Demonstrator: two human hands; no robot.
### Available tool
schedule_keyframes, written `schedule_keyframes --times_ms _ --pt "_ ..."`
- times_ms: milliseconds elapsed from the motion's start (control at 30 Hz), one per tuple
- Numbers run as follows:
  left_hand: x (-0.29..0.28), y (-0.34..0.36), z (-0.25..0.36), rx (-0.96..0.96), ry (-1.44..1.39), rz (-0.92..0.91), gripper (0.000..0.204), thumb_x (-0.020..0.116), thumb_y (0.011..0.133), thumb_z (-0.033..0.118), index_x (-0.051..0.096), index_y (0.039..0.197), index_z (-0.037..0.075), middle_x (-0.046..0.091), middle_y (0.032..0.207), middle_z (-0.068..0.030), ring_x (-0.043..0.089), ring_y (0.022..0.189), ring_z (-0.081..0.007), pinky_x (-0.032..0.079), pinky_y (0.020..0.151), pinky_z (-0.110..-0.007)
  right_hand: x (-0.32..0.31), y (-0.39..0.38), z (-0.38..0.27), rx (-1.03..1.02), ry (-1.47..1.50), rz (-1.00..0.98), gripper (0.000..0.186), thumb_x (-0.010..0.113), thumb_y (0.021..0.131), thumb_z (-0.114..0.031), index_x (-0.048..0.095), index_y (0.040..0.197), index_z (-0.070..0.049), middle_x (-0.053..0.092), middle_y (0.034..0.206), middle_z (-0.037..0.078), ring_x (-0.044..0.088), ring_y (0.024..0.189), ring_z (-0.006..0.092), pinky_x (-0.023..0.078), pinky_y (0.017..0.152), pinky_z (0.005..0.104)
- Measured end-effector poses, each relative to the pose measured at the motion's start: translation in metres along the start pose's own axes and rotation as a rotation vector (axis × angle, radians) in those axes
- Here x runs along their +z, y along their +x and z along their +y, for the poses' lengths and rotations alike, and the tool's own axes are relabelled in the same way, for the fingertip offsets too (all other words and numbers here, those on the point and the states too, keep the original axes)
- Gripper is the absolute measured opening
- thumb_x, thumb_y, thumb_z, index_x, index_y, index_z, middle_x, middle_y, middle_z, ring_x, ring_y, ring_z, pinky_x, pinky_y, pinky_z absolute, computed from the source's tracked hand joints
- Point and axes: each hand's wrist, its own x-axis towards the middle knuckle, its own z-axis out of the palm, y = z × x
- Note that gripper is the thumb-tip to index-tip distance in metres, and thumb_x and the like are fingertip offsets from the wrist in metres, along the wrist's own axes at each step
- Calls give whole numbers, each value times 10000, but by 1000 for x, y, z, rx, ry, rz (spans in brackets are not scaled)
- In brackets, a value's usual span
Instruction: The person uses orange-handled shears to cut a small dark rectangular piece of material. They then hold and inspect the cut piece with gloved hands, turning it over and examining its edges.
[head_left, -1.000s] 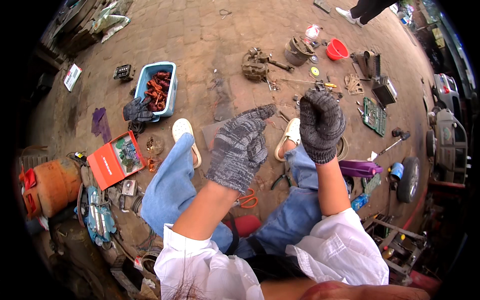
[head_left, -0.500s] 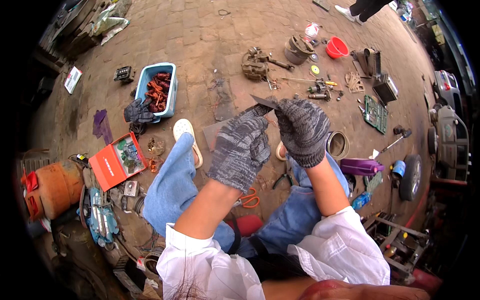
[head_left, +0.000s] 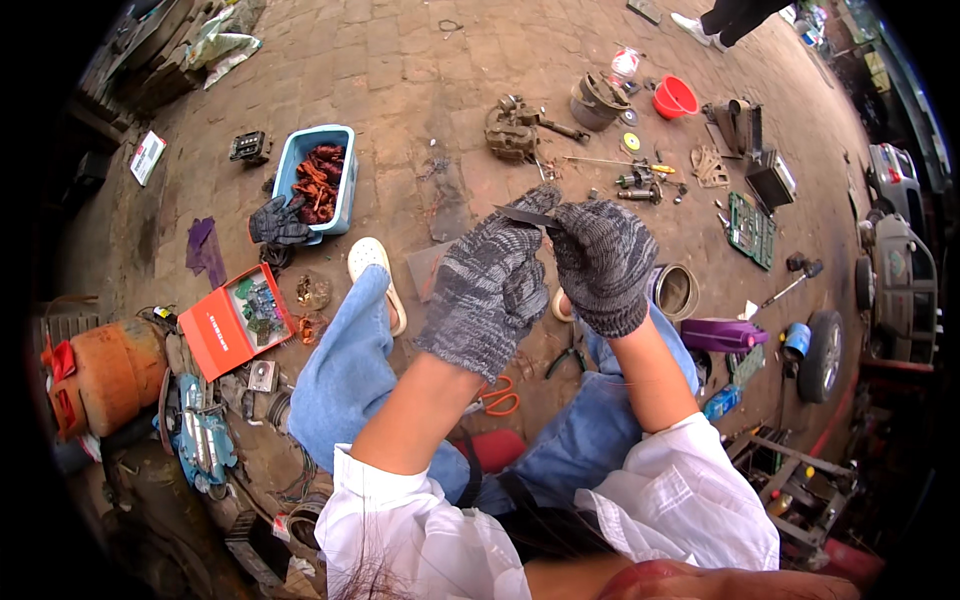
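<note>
Both hands wear grey-and-black knitted gloves and meet in front of my knees. My right hand (head_left: 605,265) is closed in a pinch on a thin dark blade-like strip (head_left: 526,215), whose pointed end reaches left across the fingertips of my left hand (head_left: 482,290). My left hand is curled closed, its back toward me; what lies inside its fingers is hidden. Below the hands, orange-handled scissors (head_left: 500,398) rest on the ground between my legs, near dark-handled pliers (head_left: 567,358). A flat grey plate (head_left: 425,268) lies partly behind my left hand.
At left are a blue tub (head_left: 350,180) of reddish copper-like scrap, an orange-red box (head_left: 215,335) and a rusty gas cylinder (head_left: 122,375). Ahead and right lie a motor part (head_left: 511,135), a red bucket (head_left: 675,97), a green tool case (head_left: 750,230), a purple jug (head_left: 718,334) and a wheel (head_left: 821,356). Another person's legs (head_left: 735,18) show far right.
The dark strip's pointed end has dropped a little and now lies lower over my left fingertips. My left fingertips have risen slightly; both hands otherwise stay in place.
</note>
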Motion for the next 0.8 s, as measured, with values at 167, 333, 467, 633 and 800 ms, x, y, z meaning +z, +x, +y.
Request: schedule_keyframes --times_ms 167,333,467,633,800 --pt "3 1 12 -68 -162 -5 227 522 805 85 554 1023 30 499 648 12 426 513 -46 340 436 -190 13 -4 4 290 232 321 112 577 752 -74 562 861 -53 573 751 104 560 688 263 439 606 340" --pt "4 -7 23 -119 -294 -53 233 532 800 83 558 1025 30 509 661 12 430 521 -43 344 442 -187 -7 9 21 614 817 253 131 558 826 -116 548 928 -35 506 685 -25 443 594 39 365 533 185" --pt "4 -7 31 -159 -403 -166 237 540 796 82 562 1027 30 517 672 12 433 527 -40 347 447 -184 -12 10 12 711 1068 74 285 609 781 -183 567 1005 -11 504 668 -32 441 568 41 341 495 174" --pt "6 -9 32 -227 -534 -225 243 549 791 80 566 1029 31 526 685 12 437 535 -37 351 453 -181 -16 12 11 825 1240 99 348 610 784 -203 527 1059 -6 480 646 -39 397 506 33 297 435 169" --pt "6 -8 33 -291 -672 -249 250 559 786 78 570 1031 31 536 698 12 441 543 -34 355 460 -178 -8 3 32 767 1535 -44 345 617 779 -204 511 1049 -16 469 654 -43 355 462 23 256 396 164"
